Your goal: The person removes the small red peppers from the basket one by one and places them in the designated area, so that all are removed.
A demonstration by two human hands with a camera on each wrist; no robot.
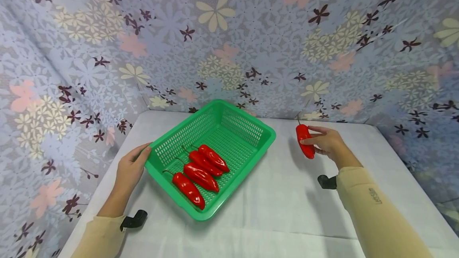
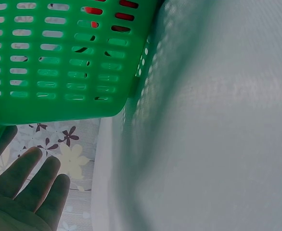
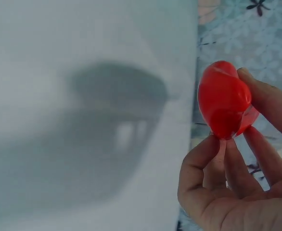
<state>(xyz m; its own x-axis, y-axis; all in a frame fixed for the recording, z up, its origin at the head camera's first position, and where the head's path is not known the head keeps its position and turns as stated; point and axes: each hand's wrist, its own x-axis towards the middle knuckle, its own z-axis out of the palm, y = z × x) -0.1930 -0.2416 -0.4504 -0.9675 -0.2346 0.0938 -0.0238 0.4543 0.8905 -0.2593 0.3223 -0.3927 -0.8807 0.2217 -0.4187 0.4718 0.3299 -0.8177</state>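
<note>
The head view is bright, peppers [image 1: 201, 177] glinting; both wrist views look dimmer, shadows [image 3: 119, 89] soft.

White table [image 1: 265, 214] under the left hand [image 1: 130, 168] and right hand [image 1: 328, 140], flowered cloth [image 1: 258, 51] beyond both, soft shadow [image 1: 324, 214] below the right.

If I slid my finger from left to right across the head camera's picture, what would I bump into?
Left grip → green basket → held pepper → right grip. The other red peppers lie inside the basket, so they get no separate turn.
</note>
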